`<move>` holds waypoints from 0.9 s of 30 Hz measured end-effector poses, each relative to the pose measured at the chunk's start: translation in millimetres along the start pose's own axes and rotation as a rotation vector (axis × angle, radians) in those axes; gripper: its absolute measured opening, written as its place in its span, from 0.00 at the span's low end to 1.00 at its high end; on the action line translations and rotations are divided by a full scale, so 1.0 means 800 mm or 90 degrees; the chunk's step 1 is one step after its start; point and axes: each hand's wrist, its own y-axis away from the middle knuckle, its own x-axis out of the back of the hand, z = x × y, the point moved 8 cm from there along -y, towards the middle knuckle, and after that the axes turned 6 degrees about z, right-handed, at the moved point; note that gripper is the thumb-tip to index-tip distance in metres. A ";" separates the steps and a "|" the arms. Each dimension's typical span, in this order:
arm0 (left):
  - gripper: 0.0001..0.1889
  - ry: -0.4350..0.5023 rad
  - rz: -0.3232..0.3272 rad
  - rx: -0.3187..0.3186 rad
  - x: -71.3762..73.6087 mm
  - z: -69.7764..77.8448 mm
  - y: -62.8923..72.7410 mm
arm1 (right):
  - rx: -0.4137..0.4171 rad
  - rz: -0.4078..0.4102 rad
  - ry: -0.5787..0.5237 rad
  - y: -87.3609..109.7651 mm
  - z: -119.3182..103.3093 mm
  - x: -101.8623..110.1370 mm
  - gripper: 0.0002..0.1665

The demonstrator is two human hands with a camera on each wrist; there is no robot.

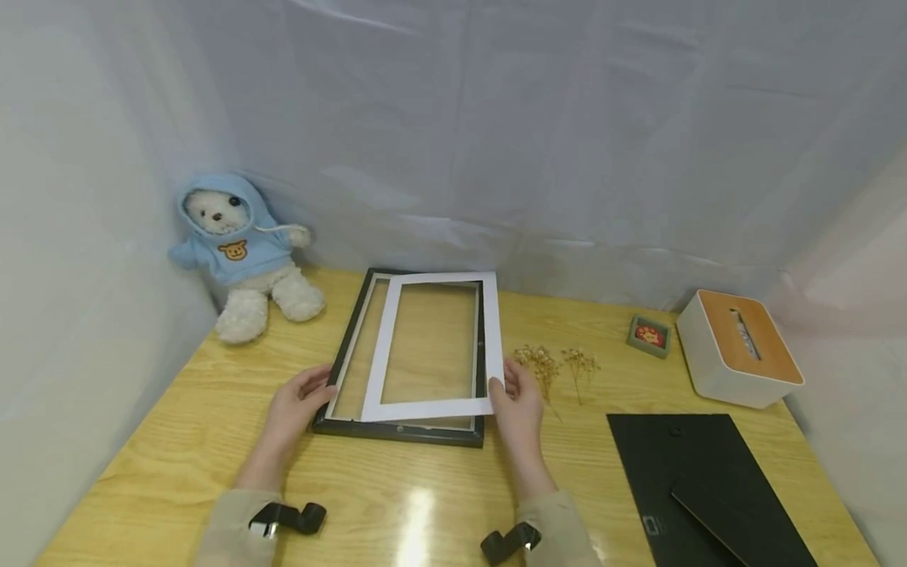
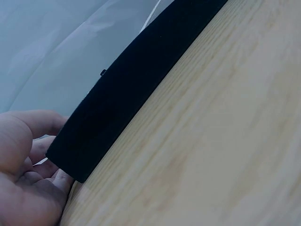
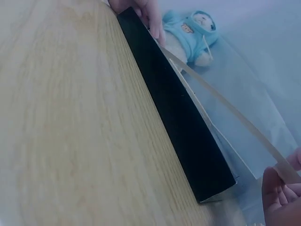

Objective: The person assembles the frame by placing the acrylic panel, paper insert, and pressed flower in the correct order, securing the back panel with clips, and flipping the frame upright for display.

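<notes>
A black picture frame [image 1: 425,432] lies on the wooden table, its inner lip and glass-like pane facing up. My left hand [image 1: 292,409] holds its left side near the lower left corner, thumb on top. Over the frame slants a white rectangular mat [image 1: 428,409] with a large cut-out window, shifted to the right. My right hand [image 1: 520,405] pinches the mat's lower right corner, thumb uppermost. In the right wrist view the mat's edge [image 3: 225,101] rises off the frame toward my right hand [image 3: 282,193], while its other end sits low by the left hand.
A plush bear [image 1: 244,252] in a blue hoodie leans at the back left. Dried flower sprigs [image 1: 540,366] lie right of the frame. Beyond are a small green-edged box [image 1: 648,337] and a tissue box [image 1: 737,350]. A black backing board [image 1: 697,472] with a stand lies front right.
</notes>
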 end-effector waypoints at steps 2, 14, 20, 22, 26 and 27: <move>0.29 0.003 0.000 -0.002 0.000 0.001 0.000 | -0.006 -0.025 0.000 0.002 0.003 -0.004 0.27; 0.28 0.009 0.013 -0.015 0.001 0.002 -0.002 | 0.023 -0.133 -0.047 0.015 0.000 -0.028 0.29; 0.28 0.001 0.016 -0.010 0.002 0.002 -0.002 | 0.028 -0.149 0.002 0.018 -0.003 -0.036 0.29; 0.28 -0.002 0.014 -0.010 0.002 0.002 -0.001 | 0.030 -0.157 0.027 0.019 -0.003 -0.038 0.29; 0.29 -0.007 0.011 -0.014 0.001 0.004 -0.001 | 0.032 -0.172 0.054 0.020 -0.003 -0.043 0.29; 0.29 -0.007 0.011 -0.014 0.001 0.004 -0.001 | 0.032 -0.174 0.060 0.020 -0.003 -0.043 0.29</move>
